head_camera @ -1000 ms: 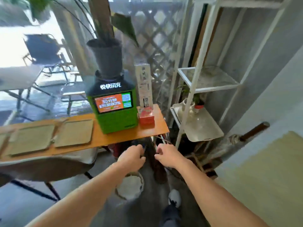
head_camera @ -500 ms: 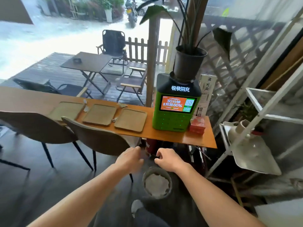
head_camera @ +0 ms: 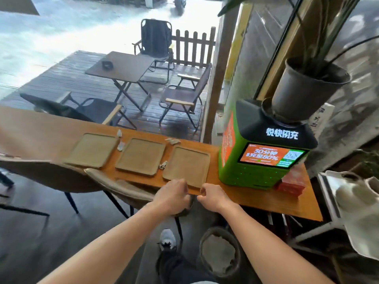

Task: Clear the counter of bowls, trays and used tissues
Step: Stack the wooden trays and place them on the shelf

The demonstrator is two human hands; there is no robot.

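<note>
Single view: wide-angle cam on your head, at standing height, pitched forward and down. You face the long orange wooden counter [head_camera: 256,198] from its near side; it crosses mid-frame on a slant, close in. Your forearms enter from the bottom edge, with your left hand [head_camera: 172,193] and right hand [head_camera: 213,196] near centre at the counter's near edge. The boxy green charging kiosk with a lit screen [head_camera: 256,169] is close at right. Your grey shoe [head_camera: 168,239] is straight below. The brown folding patio table [head_camera: 121,66] is farther off, upper left. Straight lines bow toward the frame edges.
</note>
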